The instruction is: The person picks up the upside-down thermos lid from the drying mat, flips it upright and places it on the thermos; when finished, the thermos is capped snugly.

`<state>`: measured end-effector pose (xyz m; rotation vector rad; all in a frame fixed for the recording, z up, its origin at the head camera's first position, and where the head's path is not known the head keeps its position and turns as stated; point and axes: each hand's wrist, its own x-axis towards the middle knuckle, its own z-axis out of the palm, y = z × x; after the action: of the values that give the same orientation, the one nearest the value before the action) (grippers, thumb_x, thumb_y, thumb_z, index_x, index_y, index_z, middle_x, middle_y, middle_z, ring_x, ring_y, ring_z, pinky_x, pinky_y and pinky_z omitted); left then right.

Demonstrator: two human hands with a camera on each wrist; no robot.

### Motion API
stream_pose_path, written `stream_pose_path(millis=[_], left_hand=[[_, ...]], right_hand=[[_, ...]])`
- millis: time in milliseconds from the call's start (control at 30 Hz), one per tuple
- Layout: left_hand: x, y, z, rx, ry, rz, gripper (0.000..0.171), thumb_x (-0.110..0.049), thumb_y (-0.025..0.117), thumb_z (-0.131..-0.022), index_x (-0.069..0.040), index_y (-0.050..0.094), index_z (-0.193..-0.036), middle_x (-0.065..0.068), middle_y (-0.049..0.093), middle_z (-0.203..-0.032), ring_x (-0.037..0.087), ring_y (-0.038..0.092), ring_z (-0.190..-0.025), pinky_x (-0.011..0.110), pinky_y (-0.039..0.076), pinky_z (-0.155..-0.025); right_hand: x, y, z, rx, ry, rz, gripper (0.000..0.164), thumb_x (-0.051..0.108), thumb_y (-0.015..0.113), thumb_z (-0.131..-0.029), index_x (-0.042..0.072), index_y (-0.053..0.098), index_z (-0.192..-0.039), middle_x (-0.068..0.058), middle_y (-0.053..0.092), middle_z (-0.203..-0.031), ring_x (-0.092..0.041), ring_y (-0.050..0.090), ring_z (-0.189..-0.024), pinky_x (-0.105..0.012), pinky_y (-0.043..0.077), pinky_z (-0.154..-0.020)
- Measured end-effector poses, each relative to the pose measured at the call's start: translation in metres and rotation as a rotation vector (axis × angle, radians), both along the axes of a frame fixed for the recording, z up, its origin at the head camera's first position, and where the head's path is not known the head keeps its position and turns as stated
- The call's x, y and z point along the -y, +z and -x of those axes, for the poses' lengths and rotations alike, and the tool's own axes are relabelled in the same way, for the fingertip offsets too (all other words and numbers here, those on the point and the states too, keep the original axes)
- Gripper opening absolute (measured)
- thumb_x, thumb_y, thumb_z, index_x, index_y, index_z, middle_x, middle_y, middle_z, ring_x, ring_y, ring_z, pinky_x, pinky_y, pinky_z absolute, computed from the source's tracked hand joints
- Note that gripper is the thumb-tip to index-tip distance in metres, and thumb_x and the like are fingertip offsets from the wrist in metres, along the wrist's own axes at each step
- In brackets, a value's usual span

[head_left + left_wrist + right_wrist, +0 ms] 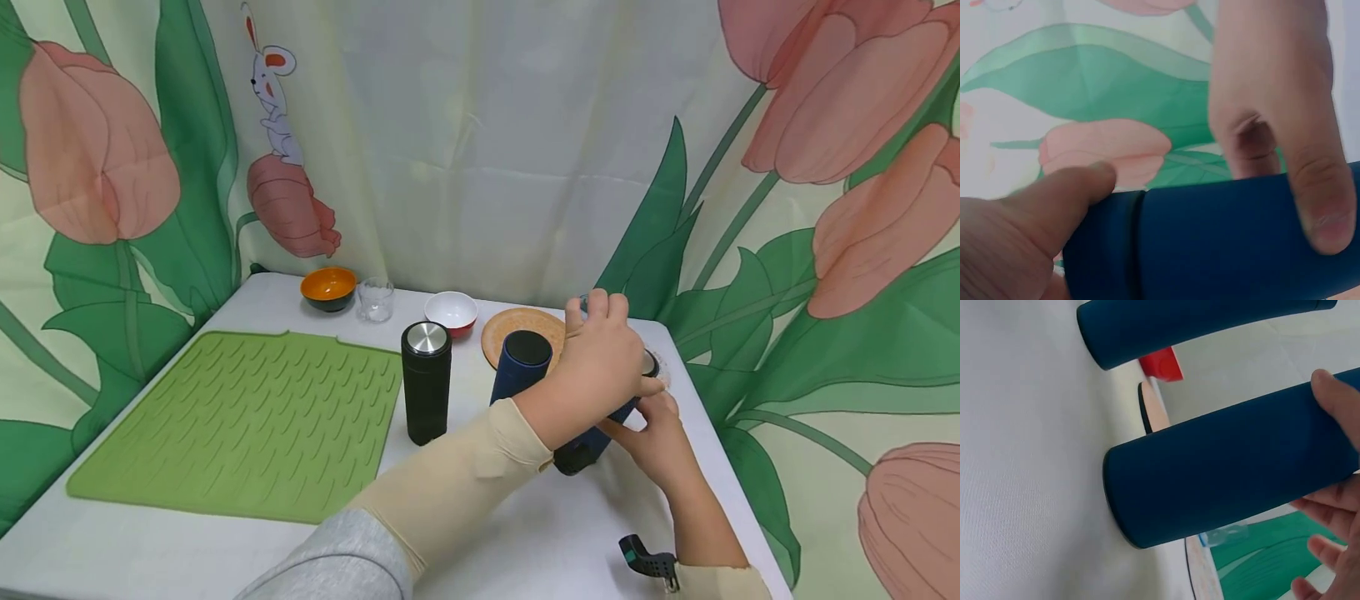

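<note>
In the head view a dark blue thermos (581, 454) stands tilted low over the right of the table. My right hand (660, 437) grips its body, thumb on one side and fingers on the other in the right wrist view. Around the cap end (1100, 244), just beside the seam, is my left hand (1013, 240), its thumb laid along the cap. A second blue thermos (517, 367) with a black top stands to the left, partly behind my left forearm. Further left is an upright black thermos (426, 387) with a silver-topped lid.
A ridged green mat (247, 425) covers the table's left side. Along the back edge are an orange-and-black bowl (328, 287), a clear glass (375, 300), a white-and-red bowl (452, 311) and a round wooden board (517, 327). A tulip-printed curtain (480, 150) hangs behind.
</note>
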<state>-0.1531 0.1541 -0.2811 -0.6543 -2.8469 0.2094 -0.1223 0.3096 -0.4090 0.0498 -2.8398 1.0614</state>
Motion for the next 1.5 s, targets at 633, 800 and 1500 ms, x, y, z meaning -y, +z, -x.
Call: stream_pose_path(millis=[633, 800, 1500], left_hand=[[-0.003, 0.003, -0.005, 0.004, 0.074, 0.026, 0.076, -0.097, 0.031, -0.088, -0.044, 0.079, -0.114, 0.007, 0.034, -0.165, 0.034, 0.016, -0.157, 0.055, 0.023, -0.120], [-0.002, 0.002, 0.000, 0.010, 0.020, 0.003, 0.068, -0.092, 0.041, -0.090, -0.039, 0.081, -0.105, 0.002, 0.042, -0.151, 0.028, 0.023, -0.148, 0.052, 0.028, -0.114], [0.000, 0.004, -0.002, 0.045, 0.038, 0.033, 0.078, -0.099, 0.034, -0.085, -0.043, 0.079, -0.117, 0.006, 0.030, -0.169, 0.032, 0.013, -0.160, 0.057, 0.023, -0.123]], right_hand=[[-0.001, -0.001, 0.002, 0.017, -0.015, 0.015, 0.077, 0.038, 0.084, -0.092, 0.020, 0.050, -0.159, -0.017, 0.037, -0.171, -0.049, 0.006, -0.163, -0.083, 0.020, -0.115], [-0.001, -0.001, 0.003, -0.017, -0.024, 0.020, 0.072, 0.040, 0.087, -0.088, 0.012, 0.061, -0.149, -0.018, 0.037, -0.170, -0.049, 0.007, -0.163, -0.083, 0.020, -0.116], [0.001, 0.003, 0.003, 0.040, -0.049, 0.048, 0.080, 0.039, 0.089, -0.086, 0.017, 0.055, -0.155, -0.020, 0.040, -0.168, -0.047, -0.001, -0.162, -0.082, 0.018, -0.116]])
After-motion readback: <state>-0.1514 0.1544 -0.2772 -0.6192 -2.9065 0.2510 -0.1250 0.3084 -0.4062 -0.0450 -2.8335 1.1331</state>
